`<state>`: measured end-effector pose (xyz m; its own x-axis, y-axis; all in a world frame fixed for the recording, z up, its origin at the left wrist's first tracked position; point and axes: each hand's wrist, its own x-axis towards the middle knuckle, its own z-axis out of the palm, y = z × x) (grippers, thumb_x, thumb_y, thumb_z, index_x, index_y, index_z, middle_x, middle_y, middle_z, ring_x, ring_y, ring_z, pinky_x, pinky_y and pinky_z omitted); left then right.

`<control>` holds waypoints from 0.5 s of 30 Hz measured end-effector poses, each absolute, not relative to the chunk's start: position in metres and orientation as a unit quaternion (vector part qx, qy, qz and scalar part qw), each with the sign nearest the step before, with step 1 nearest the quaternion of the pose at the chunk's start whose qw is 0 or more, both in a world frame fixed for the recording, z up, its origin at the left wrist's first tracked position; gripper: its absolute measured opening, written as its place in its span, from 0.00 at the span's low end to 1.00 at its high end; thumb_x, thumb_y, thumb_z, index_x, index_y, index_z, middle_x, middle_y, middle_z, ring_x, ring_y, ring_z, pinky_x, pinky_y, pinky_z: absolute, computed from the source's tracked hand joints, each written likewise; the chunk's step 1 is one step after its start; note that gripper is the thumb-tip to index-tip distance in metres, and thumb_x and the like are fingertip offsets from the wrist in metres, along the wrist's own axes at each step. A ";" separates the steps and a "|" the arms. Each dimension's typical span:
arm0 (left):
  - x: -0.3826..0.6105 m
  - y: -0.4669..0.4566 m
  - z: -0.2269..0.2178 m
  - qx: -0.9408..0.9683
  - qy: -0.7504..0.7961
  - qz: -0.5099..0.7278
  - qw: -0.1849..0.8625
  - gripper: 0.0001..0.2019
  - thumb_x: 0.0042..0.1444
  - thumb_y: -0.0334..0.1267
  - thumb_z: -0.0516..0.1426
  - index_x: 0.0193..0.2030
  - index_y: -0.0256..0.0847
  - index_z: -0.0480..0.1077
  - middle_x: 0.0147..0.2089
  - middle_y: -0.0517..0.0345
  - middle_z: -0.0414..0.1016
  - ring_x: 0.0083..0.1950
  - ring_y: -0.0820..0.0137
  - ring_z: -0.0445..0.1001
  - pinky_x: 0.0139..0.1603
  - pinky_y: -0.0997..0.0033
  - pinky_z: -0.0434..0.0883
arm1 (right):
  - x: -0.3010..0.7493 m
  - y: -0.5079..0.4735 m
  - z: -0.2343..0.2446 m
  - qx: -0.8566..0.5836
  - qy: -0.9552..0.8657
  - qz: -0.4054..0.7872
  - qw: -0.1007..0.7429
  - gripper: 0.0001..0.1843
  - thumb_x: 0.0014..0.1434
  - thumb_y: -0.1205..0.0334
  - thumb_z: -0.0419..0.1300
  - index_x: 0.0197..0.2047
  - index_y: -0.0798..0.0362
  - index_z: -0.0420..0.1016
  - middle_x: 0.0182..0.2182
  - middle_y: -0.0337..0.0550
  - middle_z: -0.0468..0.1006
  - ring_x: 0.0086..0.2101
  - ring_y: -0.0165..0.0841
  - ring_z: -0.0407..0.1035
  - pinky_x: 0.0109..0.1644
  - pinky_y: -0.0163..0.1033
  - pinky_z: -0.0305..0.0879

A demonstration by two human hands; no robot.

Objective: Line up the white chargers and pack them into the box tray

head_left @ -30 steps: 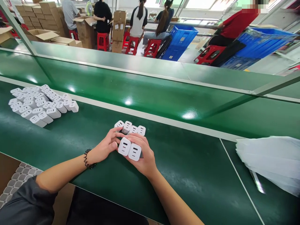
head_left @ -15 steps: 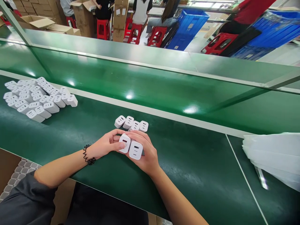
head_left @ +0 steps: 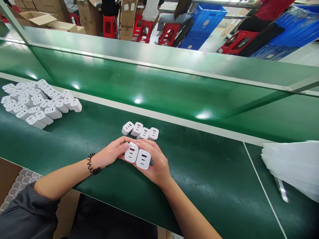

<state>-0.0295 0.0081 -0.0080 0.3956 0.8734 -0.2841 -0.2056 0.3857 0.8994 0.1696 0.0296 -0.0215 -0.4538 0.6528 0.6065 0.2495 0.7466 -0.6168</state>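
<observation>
Both my hands meet over the green bench (head_left: 199, 172) near its front edge. My right hand (head_left: 154, 164) curls around two white charger plugs (head_left: 137, 156) held side by side, port faces toward me. The fingers of my left hand (head_left: 111, 153), which has a black coil band at the wrist, pinch the left plug of that pair. Just behind my fingers a short row of several white plugs (head_left: 140, 129) lies on the bench.
A large pile of white plugs (head_left: 37, 103) lies at far left. A stack of clear plastic bags (head_left: 294, 166) lies at right. A shiny green conveyor belt (head_left: 154, 89) runs behind the bench. Beyond it are red stools, blue crates, cardboard boxes and seated people.
My hands and the two plugs have barely moved. The camera has tilted down a little, so the scene sits higher in the frame.
</observation>
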 end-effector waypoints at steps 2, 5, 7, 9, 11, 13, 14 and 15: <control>-0.032 0.009 -0.006 0.467 0.432 0.341 0.692 0.27 0.56 0.59 0.62 0.53 0.41 0.68 0.41 0.54 0.78 0.40 0.66 0.76 0.42 0.66 0.74 | 0.178 0.035 -0.016 -0.260 -0.821 0.260 0.438 0.27 0.57 0.61 0.70 0.58 0.44 0.68 0.49 0.46 0.81 0.50 0.43 0.76 0.53 0.52 0.76; -0.034 0.008 -0.005 0.613 0.496 0.293 0.540 0.15 0.59 0.51 0.61 0.46 0.43 0.74 0.44 0.55 0.79 0.45 0.63 0.74 0.48 0.61 0.71 | 0.199 0.051 -0.011 -0.326 -0.764 0.281 0.480 0.20 0.57 0.60 0.69 0.51 0.46 0.69 0.49 0.47 0.80 0.50 0.42 0.76 0.54 0.51 0.74; -0.033 0.006 -0.006 0.703 0.508 0.256 0.426 0.13 0.57 0.50 0.62 0.42 0.45 0.76 0.45 0.56 0.78 0.49 0.60 0.70 0.55 0.56 0.68 | 0.212 0.063 -0.015 -0.392 -0.727 0.275 0.491 0.16 0.58 0.60 0.68 0.47 0.47 0.69 0.52 0.49 0.79 0.52 0.42 0.74 0.55 0.51 0.73; -0.030 0.004 -0.008 0.753 0.501 0.217 0.368 0.15 0.56 0.52 0.62 0.43 0.45 0.77 0.45 0.55 0.77 0.50 0.59 0.68 0.57 0.53 0.66 | 0.220 0.075 -0.024 -0.421 -0.723 0.289 0.465 0.17 0.57 0.57 0.68 0.47 0.48 0.68 0.56 0.50 0.76 0.55 0.43 0.72 0.57 0.51 0.71; -0.028 0.002 -0.011 0.772 0.501 0.187 0.344 0.18 0.58 0.54 0.61 0.46 0.44 0.78 0.46 0.53 0.75 0.49 0.60 0.67 0.56 0.53 0.67 | 0.222 0.083 -0.036 -0.431 -0.732 0.312 0.425 0.21 0.56 0.55 0.69 0.49 0.48 0.68 0.59 0.52 0.74 0.56 0.43 0.72 0.58 0.51 0.71; -0.028 0.001 -0.014 0.781 0.502 0.165 0.332 0.19 0.60 0.55 0.59 0.49 0.44 0.78 0.47 0.52 0.73 0.49 0.60 0.66 0.55 0.53 0.67 | 0.219 0.087 -0.045 -0.456 -0.733 0.314 0.394 0.24 0.55 0.53 0.68 0.52 0.48 0.68 0.56 0.51 0.76 0.52 0.43 0.75 0.54 0.50 0.73; -0.029 0.001 -0.014 0.784 0.502 0.161 0.328 0.20 0.61 0.56 0.58 0.50 0.44 0.78 0.48 0.51 0.73 0.49 0.60 0.66 0.55 0.53 0.67 | 0.218 0.087 -0.046 -0.474 -0.731 0.304 0.385 0.24 0.55 0.53 0.68 0.52 0.49 0.68 0.53 0.50 0.78 0.49 0.42 0.77 0.51 0.48 0.74; -0.030 0.002 -0.015 0.787 0.501 0.163 0.323 0.21 0.62 0.56 0.58 0.51 0.44 0.78 0.49 0.50 0.73 0.50 0.60 0.66 0.56 0.52 0.67 | 0.217 0.086 -0.045 -0.490 -0.729 0.289 0.381 0.23 0.55 0.53 0.68 0.51 0.49 0.69 0.50 0.49 0.80 0.45 0.41 0.78 0.47 0.47 0.75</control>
